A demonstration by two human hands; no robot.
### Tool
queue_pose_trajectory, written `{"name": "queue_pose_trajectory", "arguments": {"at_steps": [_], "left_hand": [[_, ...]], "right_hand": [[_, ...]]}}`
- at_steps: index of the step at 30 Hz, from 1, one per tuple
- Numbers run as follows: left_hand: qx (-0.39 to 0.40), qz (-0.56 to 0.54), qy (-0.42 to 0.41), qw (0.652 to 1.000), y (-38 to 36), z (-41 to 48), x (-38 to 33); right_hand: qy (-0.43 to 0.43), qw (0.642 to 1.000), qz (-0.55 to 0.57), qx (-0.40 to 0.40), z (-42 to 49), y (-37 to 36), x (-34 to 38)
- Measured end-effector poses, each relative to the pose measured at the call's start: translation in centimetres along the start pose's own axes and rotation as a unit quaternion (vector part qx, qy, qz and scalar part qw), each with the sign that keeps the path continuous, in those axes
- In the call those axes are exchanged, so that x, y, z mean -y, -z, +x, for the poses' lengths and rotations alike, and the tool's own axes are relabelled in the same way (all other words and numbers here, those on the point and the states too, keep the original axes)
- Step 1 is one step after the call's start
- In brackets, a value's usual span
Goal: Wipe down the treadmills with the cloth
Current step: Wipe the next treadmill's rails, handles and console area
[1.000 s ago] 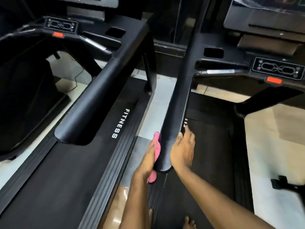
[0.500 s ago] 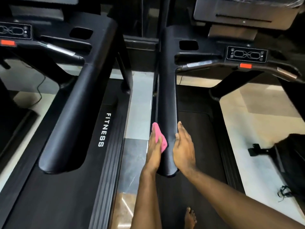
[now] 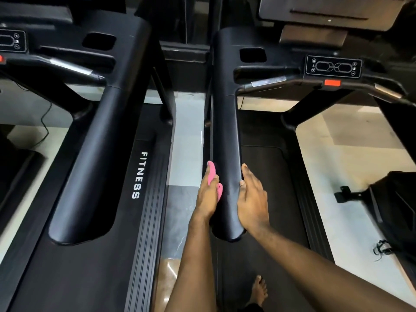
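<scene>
A pink cloth (image 3: pixel 212 174) is pressed against the left flank of the right treadmill's long black handrail (image 3: pixel 225 131) by the left hand (image 3: pixel 208 197). The fingers are stretched out nearly straight along the rail and kept close together, and the cloth shows past the fingertips and beside the thumb; whether the thumb pinches the fabric cannot be told. The right hand (image 3: pixel 252 199) is laid flat on the opposite, right flank of the same rail. Its fingers are straight and close together and its thumb rests on the rail's upper face, so the rail is bracketed between the two hands near its rounded near end. Below and to the right of the rail the dark belt (image 3: pixel 265 167) of this treadmill is seen, and a bare foot (image 3: pixel 258 289) is planted on it at the near edge. At the far right a control panel (image 3: pixel 334 67) with oval buttons is mounted above a red tab (image 3: pixel 332 82). To the left a second treadmill is placed alongside, its broad handrail (image 3: pixel 94 154) slanting towards the near left and its side strip marked with the white word FITNESS (image 3: pixel 137 174). The two machines are separated by a narrow strip of tiled floor (image 3: pixel 186 136) – pale farther off, grey and brown nearer.
</scene>
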State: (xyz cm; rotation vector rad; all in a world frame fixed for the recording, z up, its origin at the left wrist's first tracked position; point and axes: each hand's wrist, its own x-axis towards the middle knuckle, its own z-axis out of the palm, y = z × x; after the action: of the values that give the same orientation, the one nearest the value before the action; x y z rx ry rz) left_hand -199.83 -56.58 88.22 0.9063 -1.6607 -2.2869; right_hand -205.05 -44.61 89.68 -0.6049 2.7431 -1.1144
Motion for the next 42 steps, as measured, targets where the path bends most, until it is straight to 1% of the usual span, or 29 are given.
{"name": "queue_pose_trajectory", "arguments": {"at_steps": [2,3,5,6,8,10,13,16,18,22,24,26,28,30,31,33,35,36,38,40,42], "left_hand": [[-0.004,0.006,-0.013,1.0,0.1,-2.4,0.0],[0.004,0.018,-0.033,0.999,0.2,-4.2,0.6],[0.035,0.079,-0.076,0.993,0.5,-8.0,2.2],[0.05,0.117,-0.081,0.989,0.6,-9.6,2.9],[0.05,0.171,-0.067,0.982,0.5,-11.4,3.2],[0.039,0.224,-0.092,0.969,0.1,-10.4,2.7],[0.025,0.299,-0.094,0.949,-0.7,-6.2,1.3],[0.006,0.333,-0.084,0.939,-1.7,-2.1,-1.0],[-0.004,0.342,-0.085,0.936,-2.1,-0.9,-1.6],[0.002,0.32,-0.111,0.941,-1.1,-3.8,1.2],[0.009,0.269,-0.117,0.956,-0.4,-6.1,2.9],[0.004,0.223,-0.132,0.966,-0.2,-6.7,3.7],[-0.003,0.194,-0.143,0.971,-0.1,-5.2,4.4],[-0.004,0.146,-0.128,0.981,0.0,-2.4,5.2],[0.004,0.102,-0.111,0.989,0.2,-0.9,5.6],[0.037,-0.004,-0.067,0.997,0.5,1.7,5.7],[0.069,-0.077,-0.036,0.994,0.7,4.2,4.9],[0.075,-0.091,-0.022,0.993,0.8,5.3,4.4],[0.074,-0.081,-0.011,0.994,0.8,6.9,3.6],[0.045,-0.047,-0.027,0.998,0.8,6.4,3.3],[0.024,-0.012,-0.051,0.998,0.8,3.4,3.9]], "right_hand": [[-0.01,1.0,0.012,0.003,-0.1,0.0,-0.3],[-0.011,1.0,0.024,0.003,-0.2,-0.1,-0.4],[-0.01,0.998,0.062,-0.001,-0.1,-0.3,-0.5],[-0.01,0.996,0.083,-0.005,-0.1,-0.4,-0.7],[-0.011,0.993,0.115,-0.011,-0.2,-0.5,-1.0],[-0.025,0.988,0.15,-0.006,-0.3,-0.6,-1.1],[-0.049,0.971,0.233,0.011,-0.5,-0.7,-1.2],[-0.066,0.952,0.297,0.024,-0.2,-1.1,-1.5],[-0.078,0.944,0.319,0.027,-0.1,-1.1,-1.3],[-0.098,0.941,0.325,0.005,0.4,-0.3,-0.7],[-0.099,0.96,0.264,-0.004,2.0,0.2,-0.2],[-0.096,0.977,0.188,0.004,4.7,0.6,0.5],[-0.11,0.982,0.151,0.022,8.0,0.3,1.4],[-0.115,0.984,0.126,0.052,10.5,-0.6,2.2],[-0.113,0.985,0.115,0.062,11.3,-1.3,2.4],[-0.105,0.989,0.083,0.059,11.6,-2.1,2.3],[-0.093,0.993,0.046,0.046,11.6,-2.3,2.3],[-0.087,0.995,0.037,0.042,11.6,-2.3,2.2],[-0.083,0.995,0.034,0.035,11.6,-2.2,2.2],[-0.081,0.995,0.039,0.037,11.5,-2.1,2.4],[-0.083,0.995,0.036,0.036,11.3,-2.0,2.5]]}}
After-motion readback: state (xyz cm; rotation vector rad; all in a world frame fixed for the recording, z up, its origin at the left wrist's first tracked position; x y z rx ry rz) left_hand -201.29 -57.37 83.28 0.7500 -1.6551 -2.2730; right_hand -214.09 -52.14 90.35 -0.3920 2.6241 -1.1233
